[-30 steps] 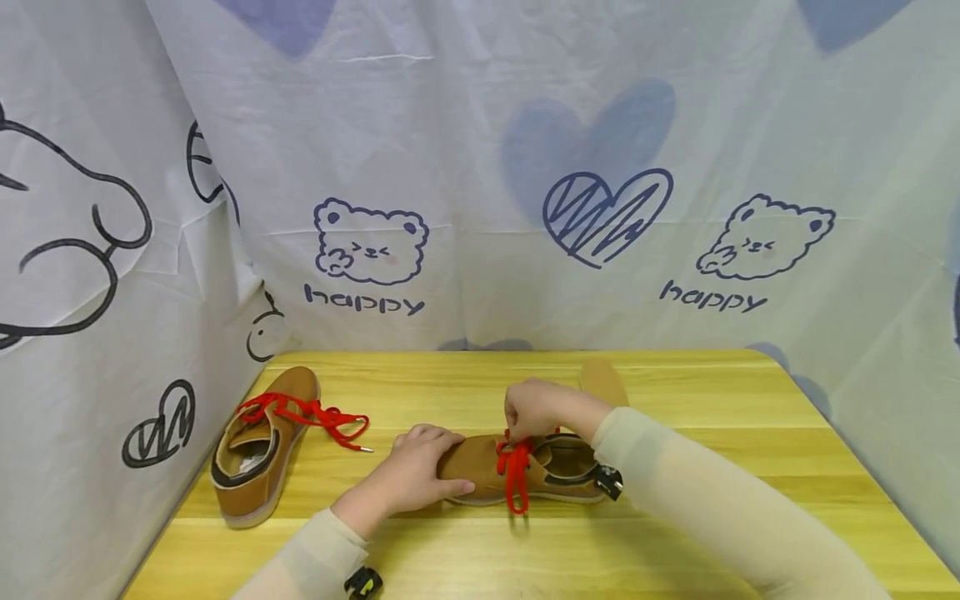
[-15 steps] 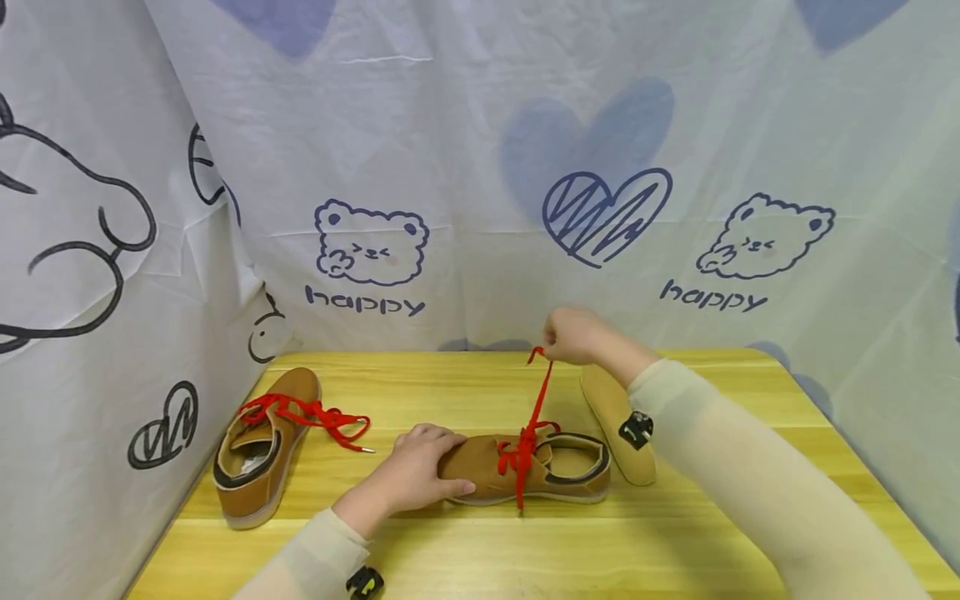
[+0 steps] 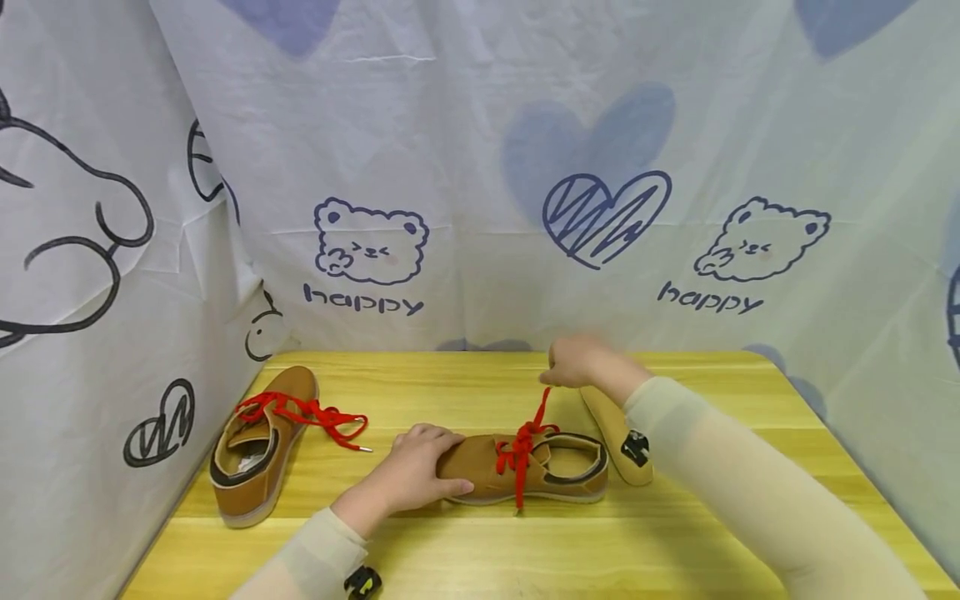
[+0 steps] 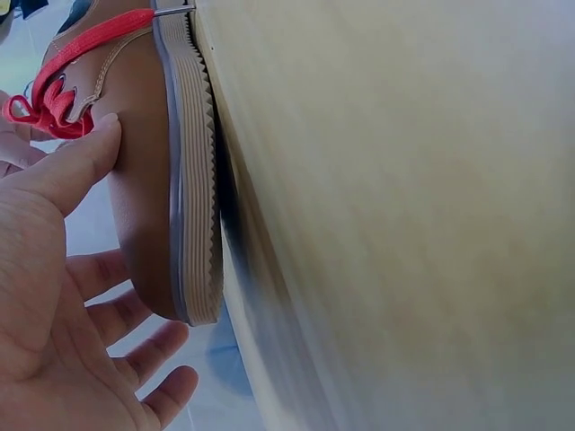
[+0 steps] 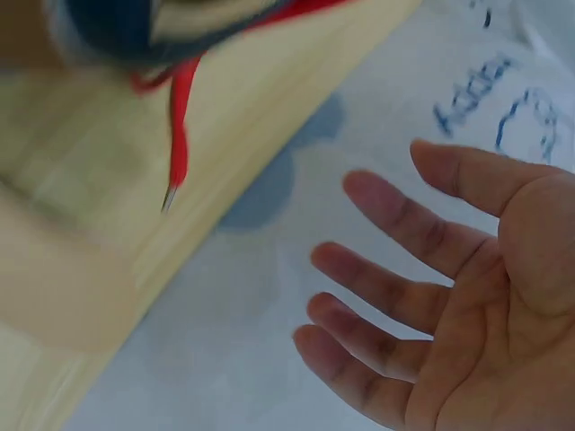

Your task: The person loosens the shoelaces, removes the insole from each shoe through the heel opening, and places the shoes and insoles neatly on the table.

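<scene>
A brown shoe [image 3: 476,458] with red laces [image 3: 527,440] lies sideways across the table, its toe pointing left. My left hand [image 3: 418,468] holds the toe, thumb on the near side and the other fingers round the far side, as the left wrist view also shows. Beyond the shoe, my right hand [image 3: 583,362] is raised above the upper end of a lace. In the right wrist view the right hand [image 5: 467,287] has its fingers spread, with nothing between them. There, a red lace end [image 5: 180,135] with a metal tip hangs apart from the fingers.
A second brown shoe [image 3: 246,502] with loose red laces stands at the table's left edge. A tan insole-shaped piece [image 3: 611,433] lies right of the held shoe, partly behind the right arm. Printed white cloth [image 3: 465,167] hangs behind the wooden table [image 3: 465,554].
The right hand pulled a lace up and away from the shoe, undoing the red loop, then let go and came slightly lower. The left hand stays on the toe.
</scene>
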{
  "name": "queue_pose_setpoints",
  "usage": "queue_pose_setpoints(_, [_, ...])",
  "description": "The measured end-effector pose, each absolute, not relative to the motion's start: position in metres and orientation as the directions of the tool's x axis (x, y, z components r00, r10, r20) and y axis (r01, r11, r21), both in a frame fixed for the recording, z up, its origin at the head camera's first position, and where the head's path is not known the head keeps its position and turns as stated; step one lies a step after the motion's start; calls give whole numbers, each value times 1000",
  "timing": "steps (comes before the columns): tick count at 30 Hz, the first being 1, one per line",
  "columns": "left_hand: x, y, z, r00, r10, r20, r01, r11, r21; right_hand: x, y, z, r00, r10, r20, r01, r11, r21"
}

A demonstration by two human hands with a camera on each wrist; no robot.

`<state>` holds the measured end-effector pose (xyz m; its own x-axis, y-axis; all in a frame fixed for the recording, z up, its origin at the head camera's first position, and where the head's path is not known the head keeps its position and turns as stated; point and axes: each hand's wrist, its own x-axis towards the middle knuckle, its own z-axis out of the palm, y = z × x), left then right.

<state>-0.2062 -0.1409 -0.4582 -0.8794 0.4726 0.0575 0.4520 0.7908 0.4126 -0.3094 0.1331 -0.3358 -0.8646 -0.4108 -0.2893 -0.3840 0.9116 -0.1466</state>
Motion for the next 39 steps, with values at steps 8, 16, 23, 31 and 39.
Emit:
queue_pose_setpoints(8, [-206, -142, -457, -877, 477, 53, 454, 788, 416, -283, 100, -352, -836, -444, -322, -422, 896, -138])
queue_pose_setpoints(16, [-206, -141, -457, -876, 481, 50, 457, 791, 407, -269, 89, -366, -863, -399, -309, -379, 917, -123])
queue_pose_setpoints(23, [-207, -140, -456, -877, 479, 45, 454, 794, 403, -270, 92, -351, -831, -489, -265, -452, 871, -193])
queue_pose_setpoints(31, [-208, -140, -458, -880, 474, 35, 448, 803, 393, -291, 109, -320, -897, -419, -140, -355, 872, -338])
queue_pose_setpoints(39, [-209, -140, -460, -877, 479, 41, 454, 798, 397, -306, 131, -329, -948, -311, -73, -279, 918, -282])
